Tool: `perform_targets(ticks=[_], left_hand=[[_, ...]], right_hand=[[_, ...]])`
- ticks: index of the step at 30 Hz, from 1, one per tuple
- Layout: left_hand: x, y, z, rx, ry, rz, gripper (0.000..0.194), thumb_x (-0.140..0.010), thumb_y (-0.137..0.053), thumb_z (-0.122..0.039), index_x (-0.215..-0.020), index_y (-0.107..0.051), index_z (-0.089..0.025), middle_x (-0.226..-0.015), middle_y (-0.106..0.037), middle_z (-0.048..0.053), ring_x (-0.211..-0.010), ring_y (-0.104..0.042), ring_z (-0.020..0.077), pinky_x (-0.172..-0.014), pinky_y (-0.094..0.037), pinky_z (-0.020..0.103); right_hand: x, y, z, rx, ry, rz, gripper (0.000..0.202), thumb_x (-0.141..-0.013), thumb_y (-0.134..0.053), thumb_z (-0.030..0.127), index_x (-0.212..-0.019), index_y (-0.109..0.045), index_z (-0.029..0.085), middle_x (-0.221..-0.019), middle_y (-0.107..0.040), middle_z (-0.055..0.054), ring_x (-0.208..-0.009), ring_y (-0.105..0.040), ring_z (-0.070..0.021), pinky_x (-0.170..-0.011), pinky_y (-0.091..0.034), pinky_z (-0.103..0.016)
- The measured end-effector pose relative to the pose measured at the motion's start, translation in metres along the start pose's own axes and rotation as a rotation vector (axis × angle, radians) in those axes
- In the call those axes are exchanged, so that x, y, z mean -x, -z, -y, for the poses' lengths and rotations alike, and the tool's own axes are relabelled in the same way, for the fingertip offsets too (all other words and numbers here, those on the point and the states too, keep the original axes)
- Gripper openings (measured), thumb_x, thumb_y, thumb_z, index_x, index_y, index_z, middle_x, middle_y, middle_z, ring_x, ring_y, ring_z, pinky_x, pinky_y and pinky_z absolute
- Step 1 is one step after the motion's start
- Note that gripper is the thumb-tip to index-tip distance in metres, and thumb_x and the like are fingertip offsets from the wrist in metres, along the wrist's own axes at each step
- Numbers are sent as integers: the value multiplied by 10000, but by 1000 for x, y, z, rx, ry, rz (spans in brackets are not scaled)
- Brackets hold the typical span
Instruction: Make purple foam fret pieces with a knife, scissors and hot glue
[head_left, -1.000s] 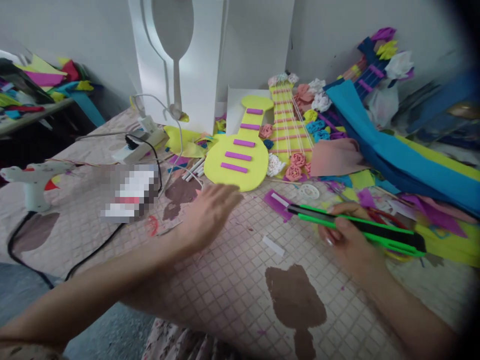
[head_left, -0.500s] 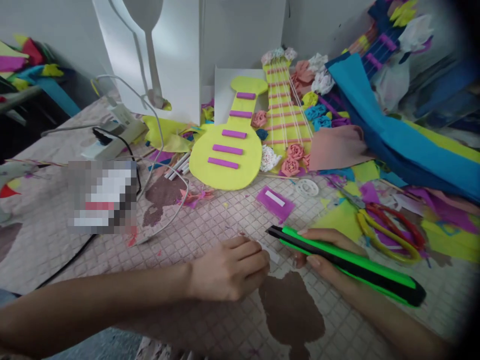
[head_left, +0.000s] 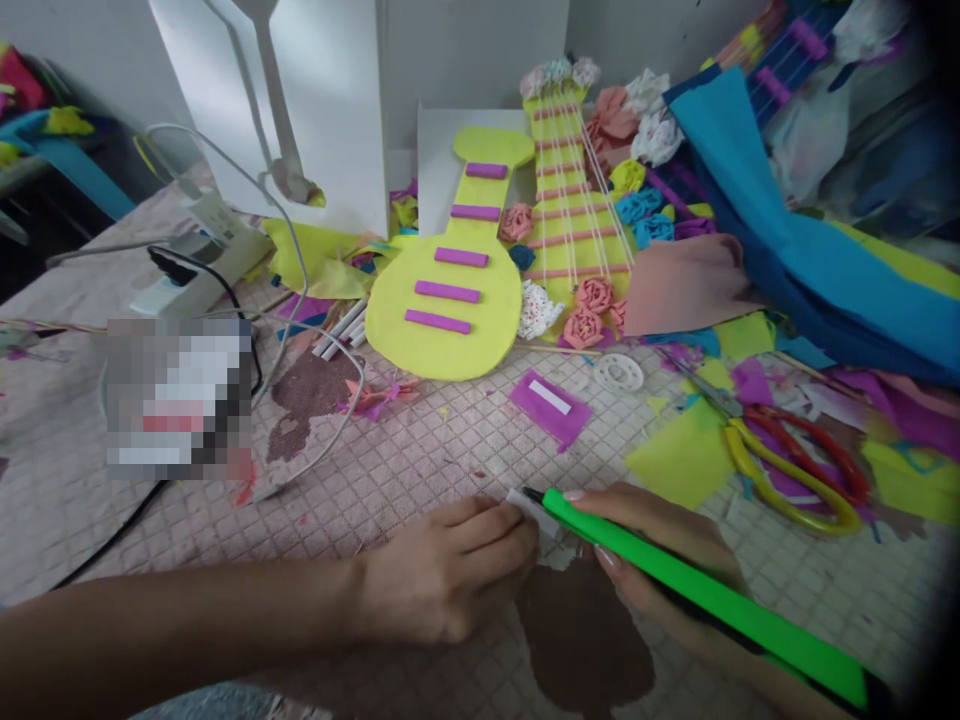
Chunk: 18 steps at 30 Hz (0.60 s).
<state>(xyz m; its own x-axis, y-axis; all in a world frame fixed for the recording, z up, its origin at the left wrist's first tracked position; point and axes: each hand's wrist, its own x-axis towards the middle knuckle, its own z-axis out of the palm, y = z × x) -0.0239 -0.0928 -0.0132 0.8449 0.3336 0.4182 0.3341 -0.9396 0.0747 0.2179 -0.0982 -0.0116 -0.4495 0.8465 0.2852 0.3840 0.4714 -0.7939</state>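
My right hand (head_left: 660,545) is wrapped round a green and black box cutter (head_left: 705,600). The cutter's dark tip rests at a small white strip (head_left: 534,512). My left hand (head_left: 469,560) is closed, fingertips pressed together on the strip's near side; part of the strip is hidden behind them. Beyond the hands lies a purple paper piece (head_left: 577,425) with a white strip on it. Farther back is a yellow guitar-shaped cutout (head_left: 450,345) with several purple bars across it.
Yellow- and red-handled scissors (head_left: 799,470) lie among paper scraps at right. A white plastic ring (head_left: 617,373) sits near them. Paper flowers (head_left: 583,327) surround a stringed yellow piece (head_left: 570,190). A power strip (head_left: 202,275) and cables are at left, with blue paper (head_left: 795,230) at right.
My right hand has brought the box cutter's tip down and closer to my left hand, onto the white strip. The cutter has turned so more green shows. The view has shifted slightly.
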Motion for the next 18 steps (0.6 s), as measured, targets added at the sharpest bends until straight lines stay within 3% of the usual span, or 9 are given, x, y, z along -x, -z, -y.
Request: perform_targets(ticks=[7,12,18], left_hand=[[-1,0,0,55,10,1,228,-899,-459,-130,-992,-654,-58,-1064,-654,120,-1022,-590,211,-854,-530,287],[-2,1,0,47,14,-19,210,-891,-478,-132,-971,-655,-52,-1031,-655,119,-1005,-597,209,-920,-516,315],[-2,2,0,38,11,2,224,-895,-461,-130,-969,-651,-38,-1022,-644,138,-1011,-591,224,-876,-540,303]], right_hand=[[-1,-4,-2,73,18,24,445,-793,-545,107,-1202,-555,280,-976,-674,-30,-825,-657,-190,-657,-559,-308],[-6,-3,2,80,23,39,451,-796,-538,106,-1212,-541,282,-985,-673,-37,-825,-660,-198,-647,-566,-320],[-6,-2,2,59,14,59,450,-798,-535,105,-1213,-543,279,-960,-675,-33,-797,-659,-188,-635,-563,-314]])
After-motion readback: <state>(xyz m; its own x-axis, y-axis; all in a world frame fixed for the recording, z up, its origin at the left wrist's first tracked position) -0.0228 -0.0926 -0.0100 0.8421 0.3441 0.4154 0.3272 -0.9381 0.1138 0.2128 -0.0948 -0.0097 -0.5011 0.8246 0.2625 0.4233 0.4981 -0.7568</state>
